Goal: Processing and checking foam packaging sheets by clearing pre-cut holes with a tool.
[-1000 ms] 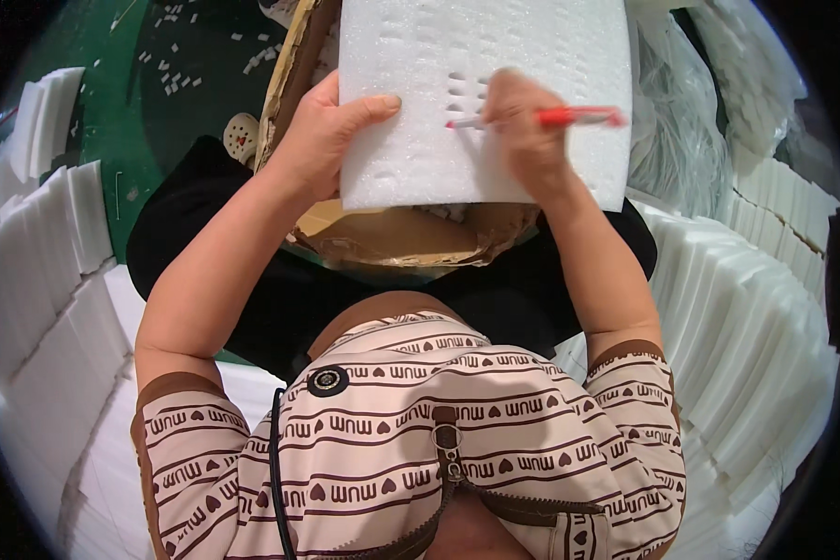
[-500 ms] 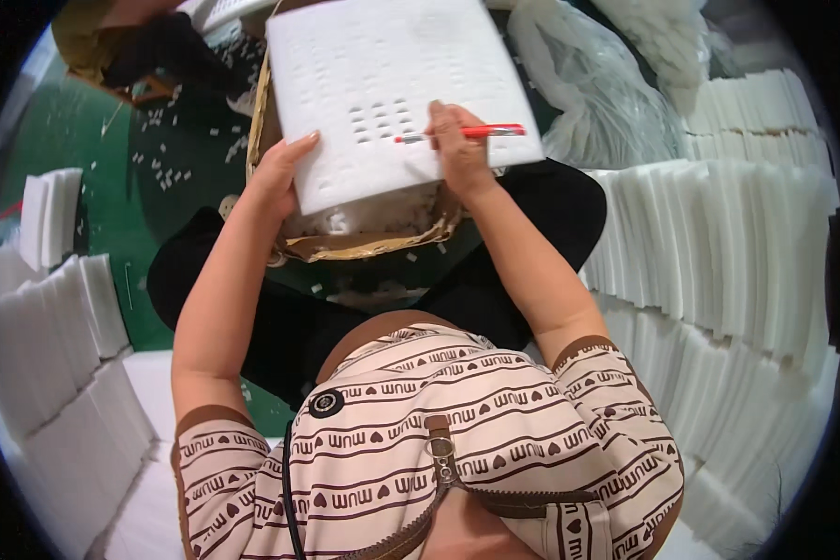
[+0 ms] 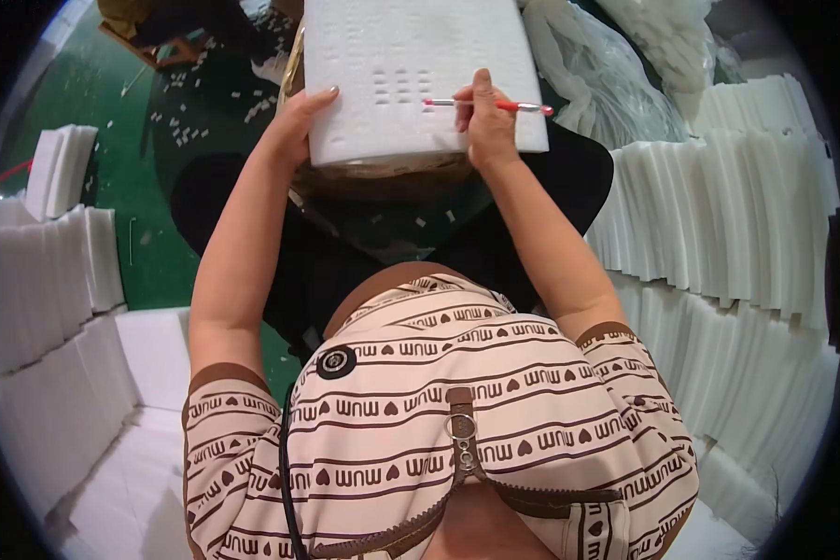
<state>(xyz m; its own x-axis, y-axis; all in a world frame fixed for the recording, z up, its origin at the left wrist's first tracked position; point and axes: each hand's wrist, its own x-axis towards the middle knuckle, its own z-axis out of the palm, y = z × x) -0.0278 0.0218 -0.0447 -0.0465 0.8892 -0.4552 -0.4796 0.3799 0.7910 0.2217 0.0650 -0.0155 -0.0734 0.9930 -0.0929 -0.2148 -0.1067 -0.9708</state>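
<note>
While left hand (image 3: 296,123) grips foam sheet (image 3: 415,58), less slanted than before, right hand (image 3: 492,129) pinches red pen (image 3: 515,106)

There were two hands, one left hand (image 3: 297,126) and one right hand (image 3: 490,133), along with one red pen (image 3: 529,109) and one white foam sheet (image 3: 392,133) between them. That sheet showed three columns of dark holes (image 3: 402,86). Also counted were one box (image 3: 383,172), one wooden stool (image 3: 173,49), one shirt (image 3: 392,437), one round black badge (image 3: 336,361) and one black cord (image 3: 287,467). At least one plastic bag (image 3: 593,79) appeared. The stacked foam sheets (image 3: 719,224) and small white scraps (image 3: 182,108) were too many to number.
</note>
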